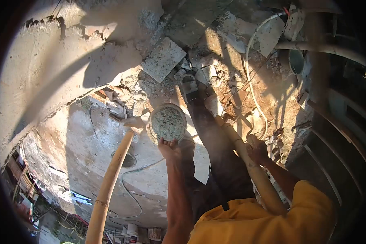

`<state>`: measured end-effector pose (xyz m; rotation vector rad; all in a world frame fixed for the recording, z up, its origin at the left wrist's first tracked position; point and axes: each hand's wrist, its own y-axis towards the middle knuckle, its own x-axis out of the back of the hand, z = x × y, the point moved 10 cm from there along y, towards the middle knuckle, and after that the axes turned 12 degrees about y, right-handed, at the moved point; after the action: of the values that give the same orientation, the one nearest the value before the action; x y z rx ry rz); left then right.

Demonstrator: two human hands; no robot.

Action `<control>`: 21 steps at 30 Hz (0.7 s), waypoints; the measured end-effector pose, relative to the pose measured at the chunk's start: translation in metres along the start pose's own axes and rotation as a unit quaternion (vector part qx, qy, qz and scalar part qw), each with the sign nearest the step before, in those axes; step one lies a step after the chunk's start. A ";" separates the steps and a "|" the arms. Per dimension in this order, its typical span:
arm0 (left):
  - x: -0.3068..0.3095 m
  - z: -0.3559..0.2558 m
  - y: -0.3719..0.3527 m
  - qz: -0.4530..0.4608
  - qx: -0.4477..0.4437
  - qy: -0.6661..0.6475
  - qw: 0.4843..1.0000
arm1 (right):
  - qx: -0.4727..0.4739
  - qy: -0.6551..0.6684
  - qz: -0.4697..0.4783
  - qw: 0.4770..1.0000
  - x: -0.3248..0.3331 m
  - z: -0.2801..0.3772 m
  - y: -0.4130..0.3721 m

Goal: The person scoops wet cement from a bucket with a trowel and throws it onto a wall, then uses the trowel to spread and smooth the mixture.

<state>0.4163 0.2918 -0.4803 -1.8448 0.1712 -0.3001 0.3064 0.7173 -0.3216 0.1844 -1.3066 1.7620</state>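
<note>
Head view: left hand (170, 151) grasps the near edge of a round bowl (149, 129) of lumpy grey mortar (167, 123), left of the smooth, tan bamboo pole (254, 170). Right hand (258, 152), beside the pole, clenches a pale, wooden-looking handle (252, 140) with a thin, bent shank.

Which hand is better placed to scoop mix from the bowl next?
Probably the right hand: it grips a hand tool, though its working end is unclear. The left hand is busy at the rim of the bowl.
</note>
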 end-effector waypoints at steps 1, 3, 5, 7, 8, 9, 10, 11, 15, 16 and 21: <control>-0.037 0.001 -0.007 0.007 0.006 -0.001 1.000 | -0.011 0.016 -0.019 1.000 0.000 -0.014 0.002; -0.106 0.010 -0.013 0.073 0.011 0.028 0.997 | -0.059 0.036 -0.046 0.997 -0.001 -0.038 0.000; -0.175 0.031 -0.027 0.089 0.020 0.065 0.994 | -0.058 0.088 -0.072 0.992 0.001 -0.052 -0.003; -0.258 0.044 -0.055 0.057 0.015 0.105 0.993 | -0.083 0.112 -0.091 0.986 0.006 -0.055 -0.003; -0.288 0.061 -0.032 0.138 0.034 0.093 0.985 | -0.091 0.131 -0.098 0.982 0.008 -0.055 -0.003; -0.326 0.072 -0.043 0.159 0.038 0.102 0.981 | -0.101 0.148 -0.105 0.978 0.009 -0.058 -0.004; -0.361 0.084 -0.050 0.175 0.052 0.100 0.978 | -0.110 0.164 -0.113 0.974 0.009 -0.062 -0.005; -0.396 0.095 -0.059 0.178 0.055 0.106 0.977 | -0.130 0.172 -0.115 0.970 0.002 -0.074 -0.006; -0.517 0.143 -0.073 0.229 0.081 0.142 0.960 | -0.175 0.203 -0.124 0.955 0.003 -0.085 -0.008; -0.544 0.158 -0.063 0.242 0.077 0.122 0.960 | -0.185 0.207 -0.131 0.952 0.004 -0.083 -0.009; -0.646 0.220 -0.039 0.226 0.146 -0.001 0.963 | -0.221 0.237 -0.139 0.936 0.009 -0.086 -0.008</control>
<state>-0.1384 0.6786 -0.5775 -1.4637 0.5103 -0.0022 0.3395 0.7938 -0.3477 -0.2831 -1.2079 1.1419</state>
